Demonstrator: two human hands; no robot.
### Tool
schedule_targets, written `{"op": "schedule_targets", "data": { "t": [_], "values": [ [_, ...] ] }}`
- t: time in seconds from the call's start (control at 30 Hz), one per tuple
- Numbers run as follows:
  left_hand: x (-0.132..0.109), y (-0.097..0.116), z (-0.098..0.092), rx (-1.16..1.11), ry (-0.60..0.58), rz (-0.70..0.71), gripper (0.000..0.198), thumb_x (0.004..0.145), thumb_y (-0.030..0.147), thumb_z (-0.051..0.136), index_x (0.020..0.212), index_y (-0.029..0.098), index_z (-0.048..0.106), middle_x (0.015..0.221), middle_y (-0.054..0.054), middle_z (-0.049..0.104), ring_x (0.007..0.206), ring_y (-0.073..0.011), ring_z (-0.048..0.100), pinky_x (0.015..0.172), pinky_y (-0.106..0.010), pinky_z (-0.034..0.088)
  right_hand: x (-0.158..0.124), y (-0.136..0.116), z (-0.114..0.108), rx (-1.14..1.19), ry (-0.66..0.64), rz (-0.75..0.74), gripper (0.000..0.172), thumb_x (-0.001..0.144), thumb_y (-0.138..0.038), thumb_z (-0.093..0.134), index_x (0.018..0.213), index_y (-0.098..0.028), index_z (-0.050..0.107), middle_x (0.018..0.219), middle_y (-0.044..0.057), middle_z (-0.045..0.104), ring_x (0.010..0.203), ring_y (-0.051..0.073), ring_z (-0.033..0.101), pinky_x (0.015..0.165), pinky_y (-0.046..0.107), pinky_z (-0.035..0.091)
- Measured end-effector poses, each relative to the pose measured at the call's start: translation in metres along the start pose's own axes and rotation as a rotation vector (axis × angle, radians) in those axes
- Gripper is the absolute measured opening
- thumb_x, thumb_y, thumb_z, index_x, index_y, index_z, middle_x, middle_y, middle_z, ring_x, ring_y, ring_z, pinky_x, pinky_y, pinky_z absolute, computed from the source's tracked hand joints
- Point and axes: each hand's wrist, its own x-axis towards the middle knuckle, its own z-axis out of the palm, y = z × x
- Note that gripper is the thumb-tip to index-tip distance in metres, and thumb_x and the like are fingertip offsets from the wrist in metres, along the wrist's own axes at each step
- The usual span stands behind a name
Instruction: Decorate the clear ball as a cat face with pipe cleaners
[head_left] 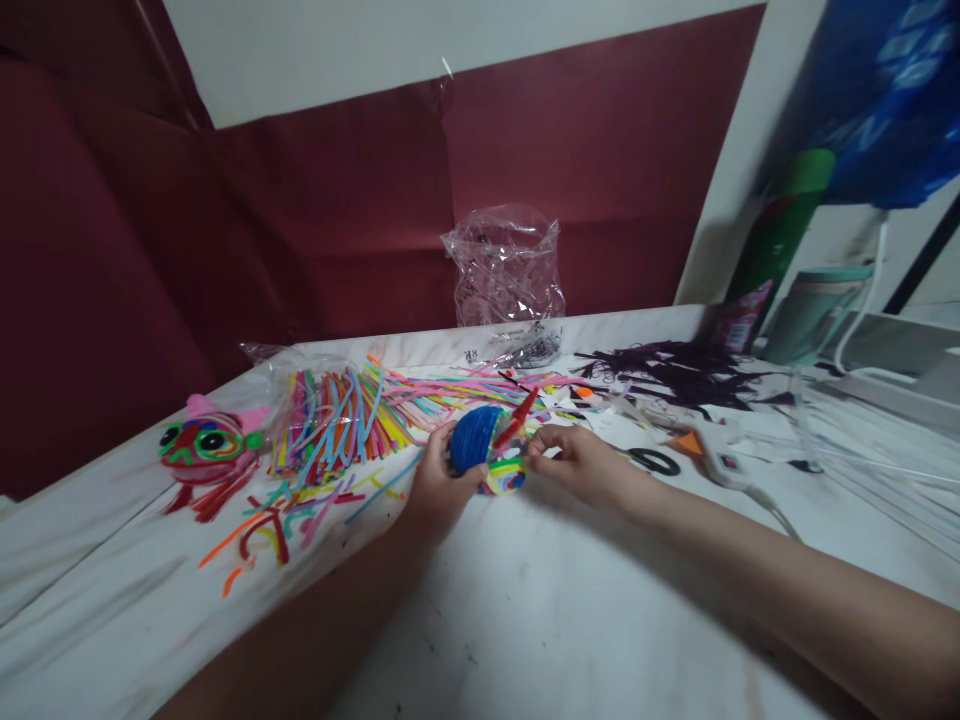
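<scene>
The left grip is grasping the ball by its left side over the worktop; the right grip is curling at its right edge, whether clasping anything I cannot tell.

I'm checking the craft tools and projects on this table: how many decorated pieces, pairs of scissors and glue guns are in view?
Decorated pieces: 2 (the pink-eared piece, the blue piece in hand)
Scissors: 1 pair
Glue gun: 1
Total: 4
</scene>
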Motion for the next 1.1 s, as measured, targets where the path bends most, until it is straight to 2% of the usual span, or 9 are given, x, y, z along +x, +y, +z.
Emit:
{"op": "schedule_targets", "data": {
  "t": [0.27, 0.37, 0.47, 0.6, 0.7, 0.8, 0.9, 1.0, 1.1],
  "values": [
    [0.0005, -0.0012, 0.0026, -0.043, 0.054, -0.003, 0.064, 0.054, 0.018, 0.074, 0.114, 0.02, 0.049, 0.102, -0.006, 0.064, 0.098, -0.0225, 0.062, 0.086, -0.034, 0.049, 0.0034, -0.0008, -0.0002, 0.062, 0.084, -0.031, 0.013, 0.064, -0.028, 0.061, 0.07, -0.02, 0.054, 0.071, 0.0, 0.06, 0.07, 0.017, 0.058, 0.065, 0.027, 0.046],
    [0.001, -0.0027, 0.0027, -0.054, 0.035, -0.007, 0.065, 0.056, 0.019, 0.075, 0.115, 0.019, 0.049, 0.104, -0.007, 0.065, 0.1, -0.0242, 0.062, 0.088, -0.037, 0.049, 0.0041, 0.0, -0.0007, 0.077, 0.108, -0.01, 0.021, 0.062, -0.027, 0.067, 0.078, -0.02, 0.054, 0.079, 0.001, 0.062, 0.073, 0.018, 0.061, 0.065, 0.028, 0.049],
    [0.0006, -0.0041, 0.0009, -0.046, 0.003, 0.005, 0.067, 0.057, 0.021, 0.076, 0.118, 0.018, 0.048, 0.112, -0.01, 0.063, 0.108, -0.0262, 0.059, 0.092, -0.038, 0.047, 0.0043, 0.002, -0.0011, 0.027, 0.103, -0.003, 0.02, 0.063, -0.026, 0.066, 0.076, -0.02, 0.054, 0.077, 0.0, 0.062, 0.073, 0.018, 0.061, 0.066, 0.029, 0.049],
    [-0.0007, -0.0019, -0.0045, -0.051, -0.021, -0.012, 0.063, 0.067, 0.036, 0.072, 0.122, 0.016, 0.049, 0.128, -0.014, 0.056, 0.12, -0.0291, 0.051, 0.099, -0.04, 0.042, 0.0046, 0.0024, -0.0024, -0.008, 0.099, 0.009, 0.017, 0.065, -0.027, 0.063, 0.076, -0.02, 0.053, 0.076, 0.001, 0.062, 0.072, 0.018, 0.061, 0.066, 0.029, 0.047],
    [-0.0015, 0.0002, -0.0062, -0.067, -0.032, -0.061, 0.06, 0.073, 0.047, 0.065, 0.123, 0.017, 0.051, 0.13, -0.013, 0.056, 0.122, -0.0317, 0.05, 0.099, -0.044, 0.042, 0.0053, 0.0028, -0.0029, -0.029, 0.101, 0.001, 0.015, 0.065, -0.027, 0.063, 0.075, -0.02, 0.054, 0.075, 0.0, 0.063, 0.071, 0.018, 0.061, 0.065, 0.029, 0.047],
    [-0.0015, -0.0011, -0.0032, -0.088, -0.057, -0.029, 0.065, 0.067, 0.04, 0.072, 0.123, 0.018, 0.05, 0.128, -0.011, 0.058, 0.12, -0.0297, 0.052, 0.099, -0.041, 0.042, 0.0051, 0.0042, -0.0009, -0.026, 0.115, -0.003, 0.017, 0.064, -0.028, 0.063, 0.076, -0.02, 0.054, 0.075, 0.0, 0.063, 0.07, 0.018, 0.061, 0.065, 0.029, 0.047],
    [-0.0005, -0.0037, 0.0004, -0.07, -0.022, 0.01, 0.068, 0.059, 0.028, 0.077, 0.121, 0.019, 0.05, 0.122, -0.01, 0.061, 0.117, -0.0267, 0.054, 0.098, -0.037, 0.043, 0.0034, 0.0035, 0.0015, -0.045, 0.127, -0.01, 0.019, 0.064, -0.029, 0.064, 0.078, -0.02, 0.055, 0.078, 0.001, 0.063, 0.073, 0.019, 0.06, 0.064, 0.029, 0.046],
    [0.0007, -0.0029, 0.0003, -0.049, 0.031, -0.035, 0.064, 0.058, 0.024, 0.076, 0.117, 0.018, 0.052, 0.113, -0.009, 0.064, 0.109, -0.0264, 0.058, 0.093, -0.036, 0.046, 0.0019, 0.0, 0.0006, -0.062, 0.103, -0.041, 0.017, 0.064, -0.027, 0.064, 0.078, -0.02, 0.057, 0.082, 0.003, 0.064, 0.076, 0.019, 0.06, 0.064, 0.028, 0.045],
    [0.001, 0.0013, -0.0021, -0.07, 0.001, -0.098, 0.058, 0.061, 0.026, 0.073, 0.115, 0.017, 0.053, 0.108, -0.007, 0.066, 0.104, -0.0256, 0.06, 0.09, -0.036, 0.047, 0.0018, -0.0031, -0.0027, -0.049, 0.065, -0.044, 0.013, 0.066, -0.026, 0.062, 0.076, -0.02, 0.058, 0.078, 0.003, 0.064, 0.073, 0.018, 0.059, 0.066, 0.029, 0.045]
  ]
}}
